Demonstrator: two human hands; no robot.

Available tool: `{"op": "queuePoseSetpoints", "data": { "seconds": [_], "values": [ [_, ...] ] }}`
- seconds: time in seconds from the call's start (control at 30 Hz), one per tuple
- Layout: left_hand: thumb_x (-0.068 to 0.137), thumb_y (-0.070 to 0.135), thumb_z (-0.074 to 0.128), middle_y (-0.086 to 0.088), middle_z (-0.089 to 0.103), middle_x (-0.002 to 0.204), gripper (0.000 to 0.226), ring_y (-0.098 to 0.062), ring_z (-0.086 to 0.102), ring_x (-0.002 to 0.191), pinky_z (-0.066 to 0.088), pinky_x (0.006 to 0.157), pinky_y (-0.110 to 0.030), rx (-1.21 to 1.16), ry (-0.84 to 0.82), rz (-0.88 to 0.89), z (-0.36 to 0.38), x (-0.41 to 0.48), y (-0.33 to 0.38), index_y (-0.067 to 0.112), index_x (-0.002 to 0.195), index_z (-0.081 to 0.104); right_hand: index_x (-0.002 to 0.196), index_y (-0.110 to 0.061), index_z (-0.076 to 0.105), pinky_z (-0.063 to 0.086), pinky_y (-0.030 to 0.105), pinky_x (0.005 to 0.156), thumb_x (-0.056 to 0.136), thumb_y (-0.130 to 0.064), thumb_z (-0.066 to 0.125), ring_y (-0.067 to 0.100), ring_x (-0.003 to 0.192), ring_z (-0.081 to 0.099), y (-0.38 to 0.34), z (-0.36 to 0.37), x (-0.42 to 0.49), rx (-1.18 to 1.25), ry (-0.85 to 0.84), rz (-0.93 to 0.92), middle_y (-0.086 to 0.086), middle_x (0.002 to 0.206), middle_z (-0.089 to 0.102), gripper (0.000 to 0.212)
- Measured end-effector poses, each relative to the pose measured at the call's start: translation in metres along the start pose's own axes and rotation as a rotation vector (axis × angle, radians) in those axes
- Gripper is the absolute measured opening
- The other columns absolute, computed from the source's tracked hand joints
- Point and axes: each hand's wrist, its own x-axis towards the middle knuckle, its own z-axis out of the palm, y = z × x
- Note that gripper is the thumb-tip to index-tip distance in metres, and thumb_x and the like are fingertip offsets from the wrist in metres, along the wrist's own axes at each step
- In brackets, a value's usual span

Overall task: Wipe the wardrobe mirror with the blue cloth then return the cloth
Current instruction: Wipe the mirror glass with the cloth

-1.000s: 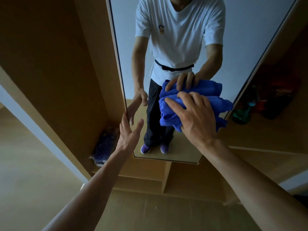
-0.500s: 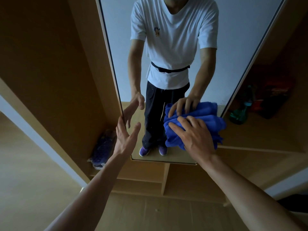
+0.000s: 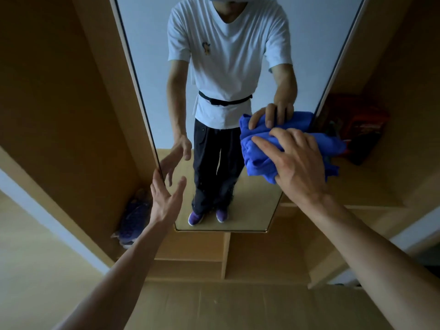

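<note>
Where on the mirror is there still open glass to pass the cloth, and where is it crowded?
The mirror is open between the left hand at its left edge and the blue cloth, and all above both. It is crowded at the right edge, where the right hand presses the cloth, overlapping the shelf with a dark red thing.
</note>
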Motion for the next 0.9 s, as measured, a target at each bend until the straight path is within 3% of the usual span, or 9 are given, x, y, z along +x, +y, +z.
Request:
{"op": "queuePoseSetpoints", "data": {
  "seconds": [0.13, 0.43, 0.63, 0.77, 0.9],
  "values": [
    [0.094, 0.064, 0.049, -0.001, 0.008, 0.17, 0.088, -0.032, 0.027, 0.15, 0.035, 0.109, -0.052, 0.044, 0.048, 0.007, 0.006, 0.001, -0.005, 0.032, 0.162, 0.002, 0.135, -0.023, 0.059, 0.038, 0.044, 0.095, 0.068, -0.023, 0.084, 0.032, 0.114, 0.054, 0.01, 0.005, -0.008, 0.007, 0.032, 0.01, 0.009, 0.129, 0.058, 0.071],
    [0.091, 0.066, 0.048, -0.001, 0.008, 0.17, 0.091, -0.032, 0.029, 0.149, 0.035, 0.106, -0.049, 0.076, 0.067, 0.018, 0.008, 0.005, -0.01, 0.031, 0.161, 0.002, 0.131, -0.02, 0.062, 0.044, 0.048, 0.09, 0.065, -0.009, 0.083, 0.034, 0.109, 0.058, 0.004, 0.044, -0.054, 0.032, -0.084, -0.042, 0.009, 0.119, 0.062, 0.07],
    [0.096, 0.061, 0.053, 0.001, 0.007, 0.17, 0.088, -0.031, 0.028, 0.15, 0.034, 0.107, -0.045, 0.052, 0.055, 0.001, 0.007, 0.003, -0.008, 0.031, 0.162, 0.002, 0.132, -0.022, 0.061, 0.044, 0.046, 0.092, 0.061, -0.007, 0.084, 0.032, 0.11, 0.057, 0.003, 0.044, -0.056, 0.065, -0.13, -0.012, 0.008, 0.123, 0.061, 0.076],
    [0.079, 0.071, 0.046, 0.001, 0.009, 0.17, 0.101, -0.029, 0.027, 0.151, 0.033, 0.111, -0.048, 0.023, 0.025, -0.017, 0.004, -0.002, -0.001, 0.031, 0.162, 0.002, 0.133, -0.022, 0.059, 0.039, 0.042, 0.091, 0.06, -0.016, 0.088, 0.029, 0.108, 0.055, 0.012, 0.03, -0.047, 0.082, -0.046, 0.046, 0.006, 0.125, 0.057, 0.079],
    [0.078, 0.07, 0.046, -0.001, 0.01, 0.17, 0.102, -0.029, 0.027, 0.151, 0.034, 0.108, -0.044, 0.007, 0.022, -0.005, 0.003, -0.002, -0.001, 0.03, 0.162, 0.004, 0.139, -0.024, 0.055, 0.038, 0.044, 0.096, 0.067, -0.015, 0.084, 0.031, 0.115, 0.054, 0.027, 0.013, -0.031, 0.056, 0.043, 0.11, 0.007, 0.129, 0.056, 0.078]
  ]
}}
